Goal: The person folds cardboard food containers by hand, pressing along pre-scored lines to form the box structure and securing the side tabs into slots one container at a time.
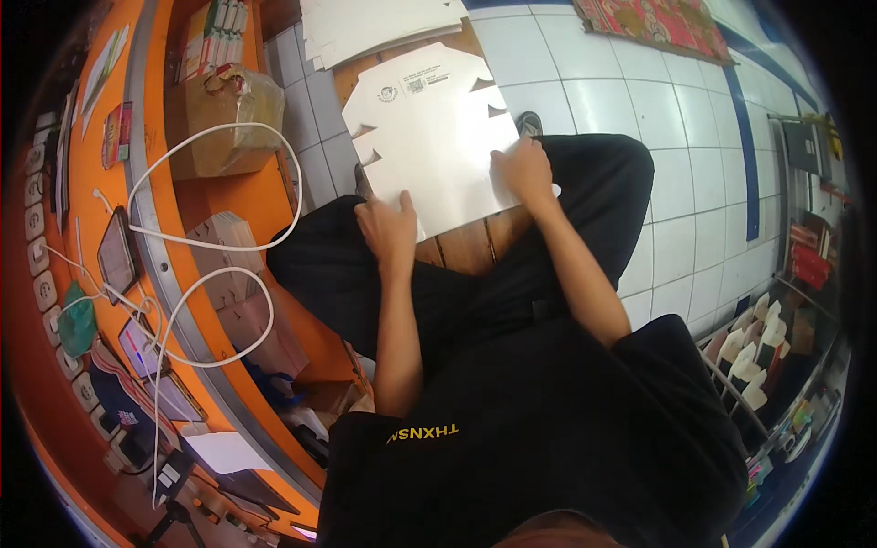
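Note:
A flat white die-cut cardboard box blank (pixel 438 146) lies in front of me over a wooden bench (pixel 468 248), between my knees. It has small slits along both sides and a printed logo and square code near its far end. My left hand (pixel 389 228) grips its near left corner, thumb on top and the other fingers partly hidden. On the near right edge, my right hand (pixel 526 173) holds it the same way, fingers curled at the rim. Beyond it, a stack of similar white blanks (pixel 384 23) rests on the bench's far part.
An orange counter (pixel 100 173) runs along the left, with phones, looping white cables (pixel 219 247) and papers on it. A taped cardboard box (pixel 233 119) sits on a shelf there. White floor tiles (pixel 630 91) and a red patterned mat (pixel 653 27) lie right. Racks (pixel 749 356) stand far right.

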Available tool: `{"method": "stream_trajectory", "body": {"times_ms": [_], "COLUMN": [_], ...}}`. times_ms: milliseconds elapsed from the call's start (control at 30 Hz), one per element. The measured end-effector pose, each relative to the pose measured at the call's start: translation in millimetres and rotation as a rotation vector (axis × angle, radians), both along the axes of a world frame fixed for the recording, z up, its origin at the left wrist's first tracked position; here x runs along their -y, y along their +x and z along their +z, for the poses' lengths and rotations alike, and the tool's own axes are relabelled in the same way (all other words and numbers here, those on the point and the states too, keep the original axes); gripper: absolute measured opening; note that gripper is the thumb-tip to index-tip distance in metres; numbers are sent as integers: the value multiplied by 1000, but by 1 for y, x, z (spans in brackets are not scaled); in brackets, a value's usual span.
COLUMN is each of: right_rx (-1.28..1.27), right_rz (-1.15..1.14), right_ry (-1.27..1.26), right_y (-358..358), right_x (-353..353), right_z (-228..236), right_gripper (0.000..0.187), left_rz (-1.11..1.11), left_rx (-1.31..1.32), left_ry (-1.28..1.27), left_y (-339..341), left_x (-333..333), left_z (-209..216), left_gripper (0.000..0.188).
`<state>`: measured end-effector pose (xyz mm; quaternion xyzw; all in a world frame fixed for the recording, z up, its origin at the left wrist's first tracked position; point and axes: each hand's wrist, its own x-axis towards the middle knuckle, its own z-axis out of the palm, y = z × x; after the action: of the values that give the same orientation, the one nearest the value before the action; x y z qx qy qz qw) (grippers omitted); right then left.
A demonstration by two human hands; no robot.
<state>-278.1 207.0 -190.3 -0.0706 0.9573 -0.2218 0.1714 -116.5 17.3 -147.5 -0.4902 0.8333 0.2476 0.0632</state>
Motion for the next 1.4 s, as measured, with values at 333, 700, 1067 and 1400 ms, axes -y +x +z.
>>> {"method": "stream_trajectory", "body": {"times_ms": [333, 700, 1067, 1400], "right_rx": [383, 439, -191, -102], "right_rz": [-37, 163, 83, 102], "right_ry": [-360, -327, 245, 244], "right_y": [-25, -25, 43, 32], "right_x": [-23, -15, 55, 64], "right_z": [-1, -3, -16, -16], "right_gripper": [55, 53, 38, 37], "left_rz": [174, -16, -100, -48], "left_rx": [-159, -194, 118, 274], "left_ry": [353, 678, -123, -93], "left_y": [2, 12, -42, -49], "left_x": [33, 89, 4, -2], "left_z": [-35, -35, -20, -25], "left_gripper": [54, 53, 26, 25]}}
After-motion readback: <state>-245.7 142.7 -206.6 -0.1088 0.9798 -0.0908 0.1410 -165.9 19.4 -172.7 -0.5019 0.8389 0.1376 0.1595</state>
